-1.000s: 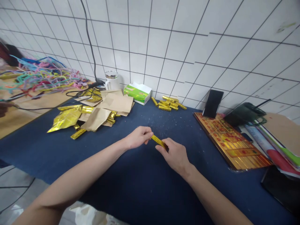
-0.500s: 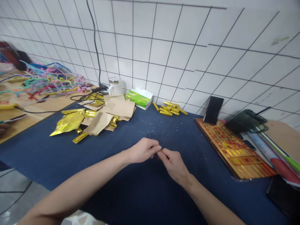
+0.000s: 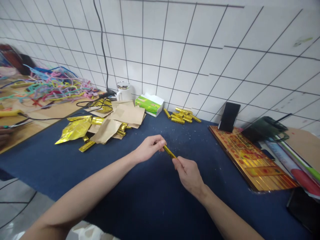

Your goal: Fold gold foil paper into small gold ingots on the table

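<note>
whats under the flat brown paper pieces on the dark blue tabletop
Shiny gold foil pieces poke out past the edges of the flat brown paper pieces. What lies beneath their middle is covered, so I can't tell how much more is there.

Counted one slim gold foil roll (image 3: pixel 170 152), held. Tallied at least six short gold foil rolls (image 3: pixel 178 115) lying together, too overlapped for exactness. Also logged one white lidded mug (image 3: pixel 124 95), one green-and-white tissue pack (image 3: pixel 148 105), one black rectangular phone (image 3: pixel 228 116), one translucent dark-green mug (image 3: pixel 262 129).
</note>
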Motion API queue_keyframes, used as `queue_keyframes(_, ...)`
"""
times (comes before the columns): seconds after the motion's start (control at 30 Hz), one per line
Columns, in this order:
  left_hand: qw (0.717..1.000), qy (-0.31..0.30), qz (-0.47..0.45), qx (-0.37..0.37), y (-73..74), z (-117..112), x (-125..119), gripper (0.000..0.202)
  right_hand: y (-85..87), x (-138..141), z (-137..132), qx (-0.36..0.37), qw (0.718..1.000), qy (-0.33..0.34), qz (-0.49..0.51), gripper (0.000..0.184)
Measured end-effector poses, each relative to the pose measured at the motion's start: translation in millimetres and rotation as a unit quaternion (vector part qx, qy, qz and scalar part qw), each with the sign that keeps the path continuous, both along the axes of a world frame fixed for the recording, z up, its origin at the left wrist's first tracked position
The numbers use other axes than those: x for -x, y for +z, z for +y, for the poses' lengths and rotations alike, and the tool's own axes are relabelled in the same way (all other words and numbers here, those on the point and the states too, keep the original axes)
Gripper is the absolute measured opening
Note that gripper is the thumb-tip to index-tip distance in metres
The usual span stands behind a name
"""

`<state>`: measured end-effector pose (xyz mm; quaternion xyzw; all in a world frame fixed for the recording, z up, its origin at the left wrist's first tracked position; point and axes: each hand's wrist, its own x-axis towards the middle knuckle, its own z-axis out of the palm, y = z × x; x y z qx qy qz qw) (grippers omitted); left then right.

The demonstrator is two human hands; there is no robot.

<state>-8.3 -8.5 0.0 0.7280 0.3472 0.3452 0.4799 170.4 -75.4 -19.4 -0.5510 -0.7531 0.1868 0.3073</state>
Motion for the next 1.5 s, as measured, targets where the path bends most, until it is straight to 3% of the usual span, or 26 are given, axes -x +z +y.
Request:
queue_keyframes(0.07,0.998,-0.038,-0.029,0.030,0.2,1,0,0.029,-3.5,-1,1,-0.027,0.999,0.011,-0.033,0.038)
queue_keyframes(0.17,0.992,-0.090,0.006,0.084,-0.1,0,-2,0.024,-8.8,-2,2,-0.056,0.996,0.033,-0.059,0.038)
queue_keyframes(0.3,0.990,-0.069,0.016,0.118,-1.5,-4,-5,0.022,-11.2,-2,1,-0.087,0.994,0.032,-0.059,0.040)
queue_keyframes(0.53,0.994,-0.059,0.042,0.087,1.1,-9,-7,0.018,-4.6,1,0,0.057,0.997,0.052,0.031,0.036)
queue_keyframes(0.83,0.993,0.001,-0.009,0.115,-0.2,-9,-11,0.030,-10.3,1,-1,-0.021,0.999,0.045,-0.011,0.038)
queue_keyframes(1.07,0.994,0.036,0.020,0.099,-3.6,-17,-17,0.029,-4.5,7,-2,0.058,0.997,0.030,0.036,0.035)
queue_keyframes(1.2,0.989,0.021,-0.041,0.138,-5.2,-17,-19,0.035,-4.3,7,-3,0.058,0.994,0.036,0.088,0.037)
queue_keyframes(1.4,0.964,-0.071,-0.136,0.215,-3.6,-24,-24,0.025,-6.6,6,-4,0.105,0.982,0.017,0.159,0.040)
queue_keyframes(1.5,0.956,-0.043,-0.158,0.242,-3.0,-26,-25,0.022,-6.6,7,-4,0.116,0.980,0.022,0.158,0.040)
